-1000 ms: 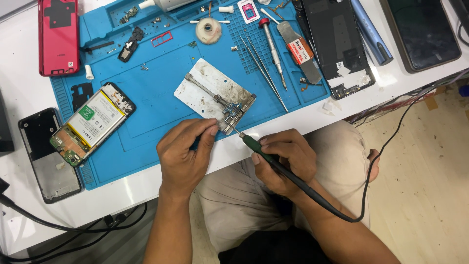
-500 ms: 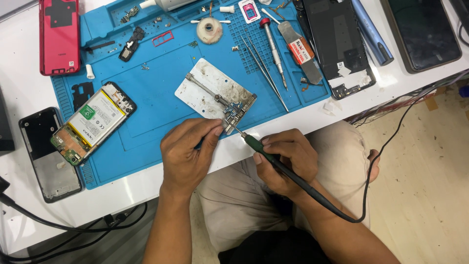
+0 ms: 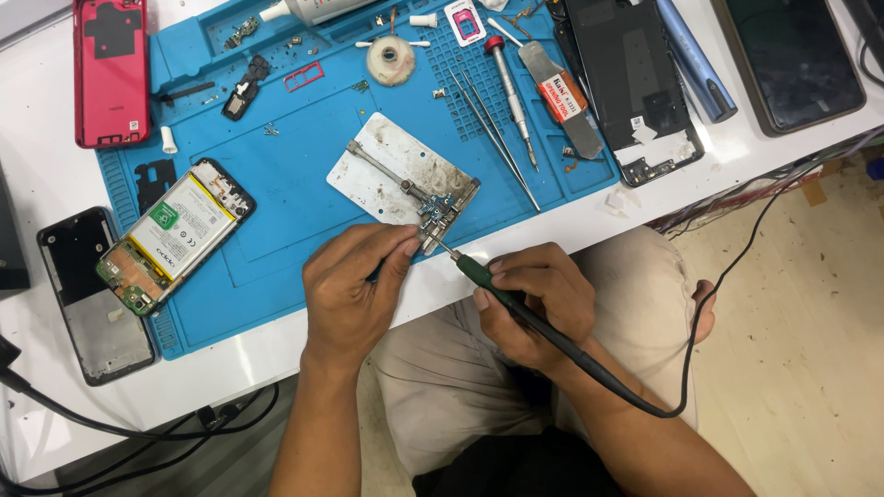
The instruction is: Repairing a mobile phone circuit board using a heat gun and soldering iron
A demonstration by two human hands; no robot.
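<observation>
At the far left, on the white surface [image 3: 55,175], a dark phone frame [image 3: 92,294] lies flat, with a red back cover [image 3: 110,69] above it. Both sit just off the left edge of the blue ribbed work mat [image 3: 276,212]. On the mat's left part an opened phone [image 3: 175,235] lies tilted, its white battery bearing a small green square label. Bare mat lies between this phone and the metal plate; the mat's front edge runs close to the surface's near edge.

Mid-mat, a scuffed silver holder plate [image 3: 391,170] lies askew, and a small blue circuit board [image 3: 437,210] is clamped at its near right corner. The left hand [image 3: 354,294] rests at the mat's front edge, thumb and forefinger pressed together on a thin dark tool whose tip reaches the board. The right hand [image 3: 534,299] has its grip closed around a green-and-black soldering iron [image 3: 516,308], whose metal tip touches the board; its black cable [image 3: 737,267] loops off to the right over the person's lap.

Further back lie a round solder spool [image 3: 391,60], thin tweezers [image 3: 493,133], a red-capped screwdriver [image 3: 511,97] and a flat metal pry tool [image 3: 562,97] with an orange rectangular label. Right of the mat's edge sit a black phone housing [image 3: 631,83], a blue pen-shaped tool [image 3: 695,60] and a dark screen panel [image 3: 792,55].
</observation>
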